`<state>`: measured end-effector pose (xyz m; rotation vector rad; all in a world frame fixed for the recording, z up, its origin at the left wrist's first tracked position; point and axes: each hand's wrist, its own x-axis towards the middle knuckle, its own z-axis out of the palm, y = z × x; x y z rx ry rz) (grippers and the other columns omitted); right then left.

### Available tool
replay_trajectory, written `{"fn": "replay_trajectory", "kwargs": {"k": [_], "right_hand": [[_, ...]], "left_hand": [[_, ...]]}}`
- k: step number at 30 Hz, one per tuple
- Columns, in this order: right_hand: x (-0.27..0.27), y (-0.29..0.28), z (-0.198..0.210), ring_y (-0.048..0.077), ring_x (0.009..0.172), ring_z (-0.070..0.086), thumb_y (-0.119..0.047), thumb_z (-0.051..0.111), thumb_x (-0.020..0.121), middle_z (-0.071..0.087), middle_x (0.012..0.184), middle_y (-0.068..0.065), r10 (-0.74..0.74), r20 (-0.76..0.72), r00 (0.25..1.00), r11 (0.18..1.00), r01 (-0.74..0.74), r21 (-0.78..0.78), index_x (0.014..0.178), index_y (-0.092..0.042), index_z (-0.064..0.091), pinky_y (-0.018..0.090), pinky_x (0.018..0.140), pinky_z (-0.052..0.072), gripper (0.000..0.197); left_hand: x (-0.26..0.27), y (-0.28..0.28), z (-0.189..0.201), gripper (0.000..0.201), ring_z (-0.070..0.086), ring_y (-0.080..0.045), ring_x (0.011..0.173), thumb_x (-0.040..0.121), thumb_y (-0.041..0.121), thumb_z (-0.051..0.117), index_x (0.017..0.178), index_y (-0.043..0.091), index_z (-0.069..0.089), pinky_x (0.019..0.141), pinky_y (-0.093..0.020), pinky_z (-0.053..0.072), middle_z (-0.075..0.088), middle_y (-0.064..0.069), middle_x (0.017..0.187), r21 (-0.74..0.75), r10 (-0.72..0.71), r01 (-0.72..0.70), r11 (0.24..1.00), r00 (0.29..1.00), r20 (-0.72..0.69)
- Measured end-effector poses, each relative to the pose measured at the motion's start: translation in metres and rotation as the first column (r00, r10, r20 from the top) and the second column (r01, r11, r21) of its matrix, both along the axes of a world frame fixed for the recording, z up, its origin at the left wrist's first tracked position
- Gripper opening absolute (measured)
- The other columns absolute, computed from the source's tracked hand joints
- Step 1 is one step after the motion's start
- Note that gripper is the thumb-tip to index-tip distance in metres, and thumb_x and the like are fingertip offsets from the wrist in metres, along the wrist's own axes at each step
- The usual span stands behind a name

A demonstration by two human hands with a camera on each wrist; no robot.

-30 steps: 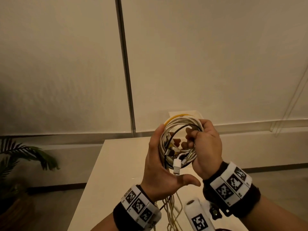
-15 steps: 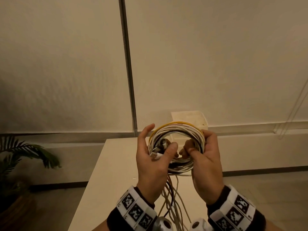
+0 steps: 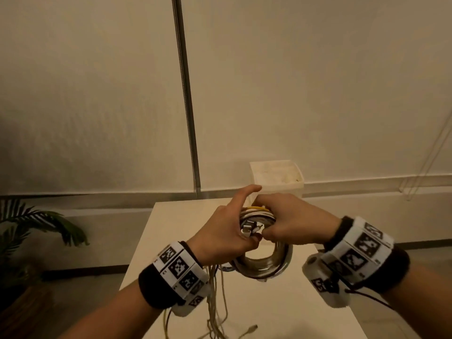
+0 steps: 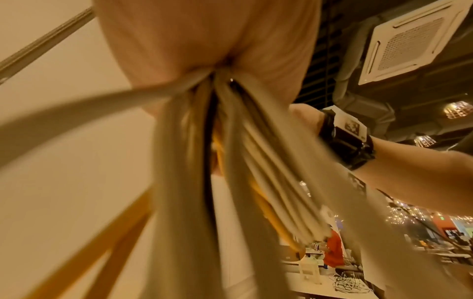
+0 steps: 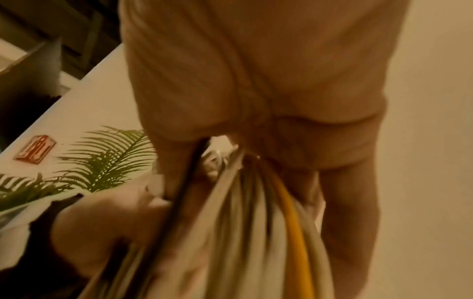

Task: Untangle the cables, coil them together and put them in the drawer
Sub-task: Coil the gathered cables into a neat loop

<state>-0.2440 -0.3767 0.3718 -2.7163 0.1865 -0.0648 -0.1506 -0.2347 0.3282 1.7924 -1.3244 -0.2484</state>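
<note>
Both hands have dropped lower since before. Left hand (image 3: pixel 223 234) and right hand (image 3: pixel 291 222) each clench the cable coil (image 3: pixel 263 255), mid-frame above the worktop (image 3: pixel 171 231), so loops stay together.

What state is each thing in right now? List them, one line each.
Cable coil: wound into loops, held off the table by both hands.
Loose cable ends: uncoiled, trailing down onto the table.
Left hand: grips the coil, index finger extended.
Right hand: fingers curled around the coil.
White container: open-topped, at the table's far edge.
</note>
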Motion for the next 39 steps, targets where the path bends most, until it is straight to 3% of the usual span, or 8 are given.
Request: {"fn": "replay_trajectory", "kwargs": {"k": [5,9,14,22,25,34,37,39], "right_hand": [[0.000,0.007,-0.019,0.028,0.069,0.062,-0.001,0.056,0.076,0.063,0.085,0.008,-0.114,0.143,0.983,0.968,0.078,0.237,0.086,-0.011,0.057,0.043,0.058,0.055,0.014],[-0.006,0.014,-0.025,0.032,0.041,0.052,0.011,0.051,0.074,0.058,0.071,0.016,-0.265,0.240,0.934,0.754,0.046,0.655,0.078,-0.008,0.056,0.032,0.041,0.046,0.020],[-0.004,0.018,-0.040,0.022,0.041,0.047,0.011,0.052,0.074,0.054,0.063,0.016,-0.354,0.296,0.887,0.712,0.050,0.700,0.076,-0.007,0.057,0.035,0.042,0.044,0.018],[-0.010,0.030,-0.059,0.024,0.043,0.039,0.019,0.043,0.075,0.046,0.057,0.017,-0.507,0.303,0.807,0.477,-0.031,0.879,0.083,0.006,0.052,0.028,0.040,0.037,0.017],[-0.012,0.028,-0.061,0.021,0.043,0.032,0.019,0.041,0.078,0.038,0.052,0.011,-0.561,0.277,0.780,0.354,-0.076,0.932,0.079,0.002,0.055,0.029,0.044,0.034,0.023],[-0.009,0.038,-0.073,0.022,0.045,0.036,0.017,0.039,0.082,0.041,0.053,0.010,-0.643,0.327,0.693,0.327,-0.138,0.935,0.082,-0.002,0.056,0.028,0.041,0.040,0.026],[-0.014,0.027,-0.078,0.030,0.057,0.051,0.016,0.045,0.080,0.058,0.066,0.011,-0.510,0.350,0.786,0.418,-0.129,0.899,0.096,-0.007,0.061,0.037,0.051,0.053,0.032],[-0.023,0.008,-0.073,0.026,0.086,0.064,-0.001,0.063,0.078,0.068,0.096,0.001,-0.251,0.293,0.922,0.583,-0.097,0.806,0.113,-0.026,0.058,0.038,0.072,0.059,0.044]], "left_hand": [[0.004,0.004,0.008,0.098,0.066,-0.008,0.096,0.067,0.021,0.085,0.142,0.046,0.027,0.088,-0.034,0.057,0.063,0.005,0.108,0.087,0.018,-0.010,0.996,0.996,-0.090],[0.006,0.013,0.011,0.095,0.066,-0.003,0.098,0.063,0.028,0.091,0.137,0.048,0.034,0.089,-0.026,0.056,0.059,0.007,0.116,-0.028,0.066,-0.073,0.997,0.979,-0.194],[0.001,0.019,0.012,0.093,0.068,-0.005,0.094,0.063,0.036,0.088,0.137,0.049,0.033,0.088,-0.029,0.057,0.057,0.010,0.118,-0.049,0.067,-0.076,0.996,0.986,-0.151],[0.002,0.030,0.016,0.111,0.064,-0.003,0.103,0.053,0.046,0.090,0.140,0.056,0.022,0.090,-0.027,0.056,0.052,0.019,0.126,0.081,0.043,-0.041,0.996,0.999,-0.033],[0.011,0.040,0.011,0.114,0.068,-0.013,0.103,0.051,0.038,0.092,0.140,0.057,0.022,0.094,-0.035,0.054,0.063,0.006,0.123,0.120,-0.001,0.025,0.992,0.981,-0.192],[-0.018,0.025,-0.015,0.033,0.074,-0.026,0.074,0.081,0.005,0.076,0.110,0.013,0.063,0.073,-0.039,0.062,0.073,-0.012,0.089,-0.078,0.136,-0.199,0.977,0.860,-0.492],[-0.019,0.023,-0.015,0.025,0.069,-0.023,0.064,0.086,0.004,0.069,0.108,0.011,0.062,0.067,-0.038,0.061,0.070,-0.010,0.081,-0.090,0.130,-0.192,0.977,0.878,-0.461],[-0.012,0.023,-0.013,0.022,0.066,-0.022,0.060,0.087,0.004,0.066,0.107,0.010,0.060,0.063,-0.039,0.060,0.067,-0.012,0.080,-0.068,0.141,-0.181,0.981,0.910,-0.391]]}}
